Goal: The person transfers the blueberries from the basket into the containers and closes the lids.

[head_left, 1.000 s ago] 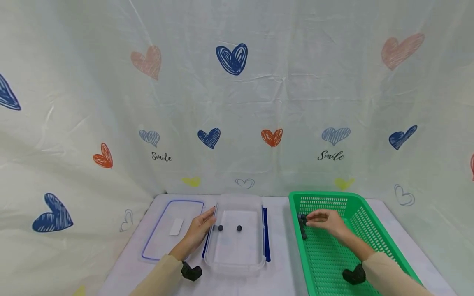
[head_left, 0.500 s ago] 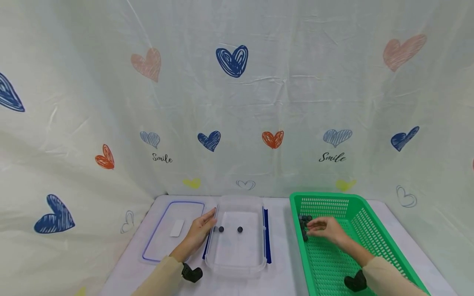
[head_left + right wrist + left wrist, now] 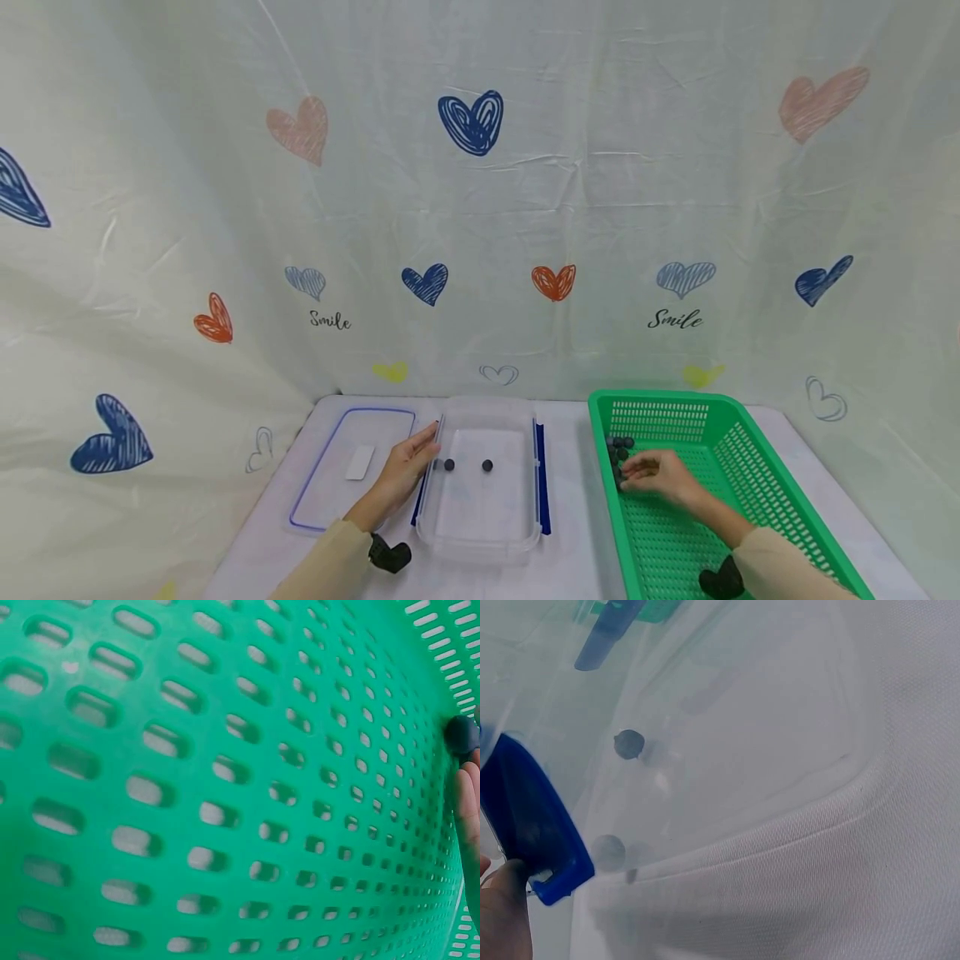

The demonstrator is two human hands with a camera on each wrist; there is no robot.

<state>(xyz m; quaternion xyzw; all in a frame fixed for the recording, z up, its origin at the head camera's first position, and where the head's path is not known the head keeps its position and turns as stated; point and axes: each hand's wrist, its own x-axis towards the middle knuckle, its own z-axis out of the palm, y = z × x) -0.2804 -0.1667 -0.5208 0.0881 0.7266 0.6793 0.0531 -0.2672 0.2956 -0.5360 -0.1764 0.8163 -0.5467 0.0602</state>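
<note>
Lettering reading "Smile" (image 3: 330,320) shows twice on the heart-printed curtain (image 3: 600,167), at centre left and centre right of the head view. In the lower left lies a clear lid (image 3: 326,479) with a blue rim and a white label (image 3: 359,462); whether it bears print cannot be made out. At lower centre, the left hand (image 3: 402,469) rests nearly straight-fingered against the left side of a clear container (image 3: 491,510), touching its blue latch (image 3: 536,825). Two dark balls (image 3: 487,466) sit apart inside. At lower right, the right hand (image 3: 663,477) reaches into a green basket (image 3: 667,398), fingertips together beside dark beads (image 3: 622,454) clustered along its left wall; whether they clasp one, I cannot tell. Perforated floor stretches right of it; a strip of white cloth (image 3: 573,508) separates container and basket.
</note>
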